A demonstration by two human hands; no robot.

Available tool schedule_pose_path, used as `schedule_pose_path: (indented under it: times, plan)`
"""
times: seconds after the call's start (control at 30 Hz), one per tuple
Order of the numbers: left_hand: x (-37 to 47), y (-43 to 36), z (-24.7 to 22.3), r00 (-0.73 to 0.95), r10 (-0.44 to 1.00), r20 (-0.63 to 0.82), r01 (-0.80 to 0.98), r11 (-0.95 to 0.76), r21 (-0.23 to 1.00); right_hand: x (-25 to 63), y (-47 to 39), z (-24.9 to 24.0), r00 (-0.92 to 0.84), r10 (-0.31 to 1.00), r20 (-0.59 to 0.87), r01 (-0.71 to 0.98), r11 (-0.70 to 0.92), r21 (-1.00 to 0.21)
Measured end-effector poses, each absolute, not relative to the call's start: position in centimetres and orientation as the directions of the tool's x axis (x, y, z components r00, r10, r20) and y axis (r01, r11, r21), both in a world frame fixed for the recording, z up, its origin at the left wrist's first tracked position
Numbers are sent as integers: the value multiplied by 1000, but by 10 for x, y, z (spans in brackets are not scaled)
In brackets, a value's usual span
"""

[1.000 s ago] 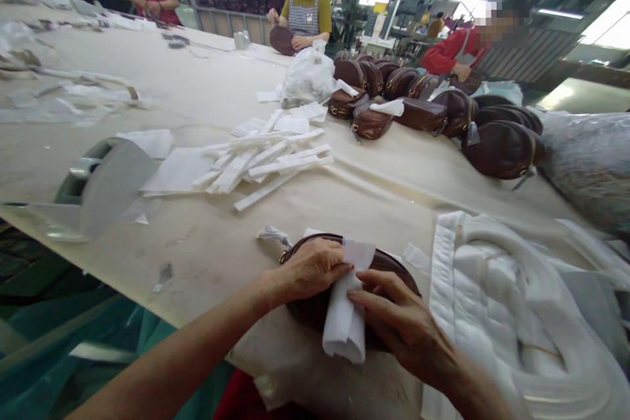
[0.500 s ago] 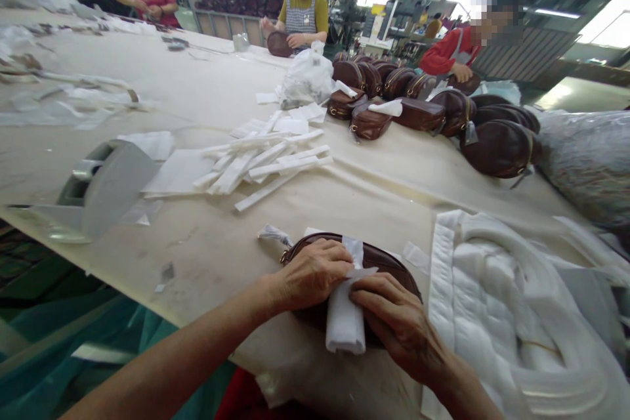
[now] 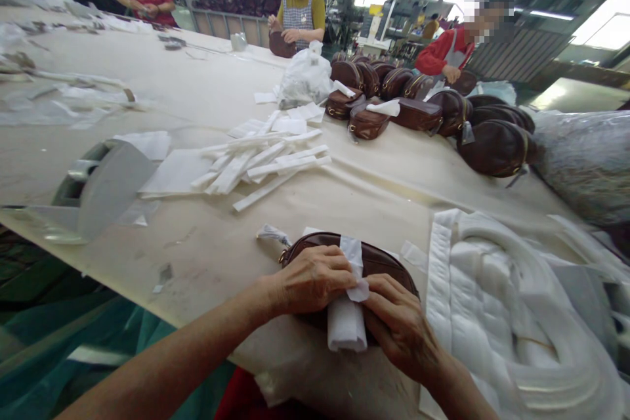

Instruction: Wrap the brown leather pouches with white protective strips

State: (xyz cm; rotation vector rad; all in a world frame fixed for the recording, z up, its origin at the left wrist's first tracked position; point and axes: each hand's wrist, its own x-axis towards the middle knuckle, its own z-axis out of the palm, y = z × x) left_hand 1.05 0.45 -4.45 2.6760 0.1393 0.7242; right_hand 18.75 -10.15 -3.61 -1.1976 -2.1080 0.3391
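Observation:
A dark brown oval bag [image 3: 388, 269] lies at the near edge of the table, a tassel [image 3: 272, 234] at its left end. A white paper strip [image 3: 351, 252] runs over its top, and a thick folded white wrap [image 3: 346, 325] lies across its near side. My left hand [image 3: 315, 279] rests on the bag from the left, its fingertips pinching the strip's lower end. From the right, my right hand [image 3: 398, 315] holds the same strip end between thumb and fingers. The hands nearly meet over the middle of the bag.
White strips [image 3: 260, 157] are piled beyond the bag. A tape dispenser [image 3: 98, 187] stands left, white padding [image 3: 487, 302] lies right. Brown bags [image 3: 418, 111] and a plastic bag [image 3: 305, 75] sit farther back. Three people work across the table.
The strip end between my fingers has folded down toward the thick wrap, and more of the strip on top shows. My right fingertips have shifted slightly right.

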Motion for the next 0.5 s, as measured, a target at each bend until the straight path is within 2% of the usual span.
schedule_pose_path:
  times: [0.3,0.5]
  plan:
    - [9,-5,-51,865,251,434,88,-928,362,187,-104,-39,-307,826,472,685,536,-493]
    - [6,-8,-52,823,274,498,81,-924,375,187,-104,-41,-301,825,479,692,534,-485]
